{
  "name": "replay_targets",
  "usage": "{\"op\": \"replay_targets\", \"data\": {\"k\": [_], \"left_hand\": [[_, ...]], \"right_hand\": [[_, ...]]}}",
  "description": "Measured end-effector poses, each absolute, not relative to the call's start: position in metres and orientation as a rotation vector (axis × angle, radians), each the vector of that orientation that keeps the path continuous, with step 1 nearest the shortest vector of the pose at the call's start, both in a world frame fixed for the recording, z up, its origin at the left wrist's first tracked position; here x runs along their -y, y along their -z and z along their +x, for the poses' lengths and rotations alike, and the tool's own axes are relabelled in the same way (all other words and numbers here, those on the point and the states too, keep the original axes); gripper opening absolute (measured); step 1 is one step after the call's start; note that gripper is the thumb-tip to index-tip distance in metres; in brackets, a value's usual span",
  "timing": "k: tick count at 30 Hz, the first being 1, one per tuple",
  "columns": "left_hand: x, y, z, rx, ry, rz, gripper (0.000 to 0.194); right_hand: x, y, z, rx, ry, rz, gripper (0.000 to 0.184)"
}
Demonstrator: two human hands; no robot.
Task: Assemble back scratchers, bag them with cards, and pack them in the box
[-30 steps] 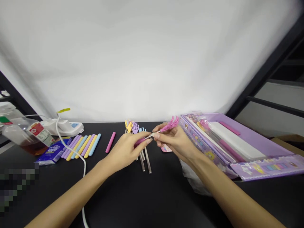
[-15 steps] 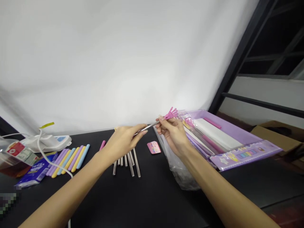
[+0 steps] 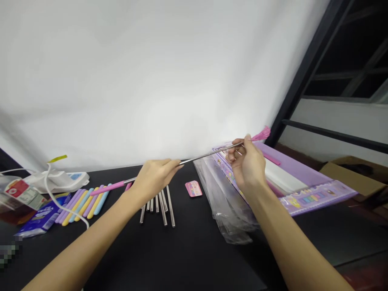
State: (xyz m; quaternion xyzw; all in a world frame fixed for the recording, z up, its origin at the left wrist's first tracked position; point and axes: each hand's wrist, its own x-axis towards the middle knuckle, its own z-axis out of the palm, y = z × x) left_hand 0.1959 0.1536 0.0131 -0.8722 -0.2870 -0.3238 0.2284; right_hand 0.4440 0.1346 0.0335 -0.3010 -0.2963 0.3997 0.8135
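Note:
A telescopic back scratcher (image 3: 209, 153) spans both of my hands, drawn out long and slanting up to the right. My left hand (image 3: 156, 176) is closed around the middle of its metal rod, and its pink handle sticks out to the left. My right hand (image 3: 250, 161) pinches the thin rod just below the pink hand-shaped head, which looks blurred. Under my left hand, several metal rods (image 3: 165, 208) lie on the black table (image 3: 182, 258). Beside them is a small stack of pink cards (image 3: 193, 188).
Several pastel sticks (image 3: 87, 204) lie at the left near a blue packet (image 3: 44, 216), a white power strip (image 3: 60, 180) and its cable. Clear plastic bags (image 3: 227, 214) and an open purple box (image 3: 321, 194) occupy the right. A cardboard box (image 3: 354, 173) stands beyond.
My right hand has moved right and slightly up with the pink head, and the scratcher's rod has lengthened between my hands. The pink handle now shows left of my left hand.

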Motion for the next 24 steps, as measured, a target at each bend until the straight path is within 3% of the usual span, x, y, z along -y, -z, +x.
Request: {"op": "replay_targets", "data": {"k": [6, 12, 18, 24], "left_hand": [[-0.153, -0.018, 0.230, 0.739, 0.928, -2.369, 0.022], [-0.162, -0.011, 0.200, 0.641, 0.926, -2.410, 0.024], [-0.164, -0.013, 0.202, 0.664, 0.880, -2.364, 0.031], [-0.164, -0.009, 0.183, 0.658, 0.859, -2.331, 0.027]], "right_hand": [[-0.132, -0.022, 0.421, 0.912, -1.093, -0.749, 0.040], [-0.136, -0.028, 0.435, 0.675, -0.813, -0.774, 0.047], [-0.135, -0.024, 0.426, 0.753, -1.009, -0.726, 0.042], [-0.138, -0.022, 0.429, 0.725, -0.942, -0.777, 0.044]]}}
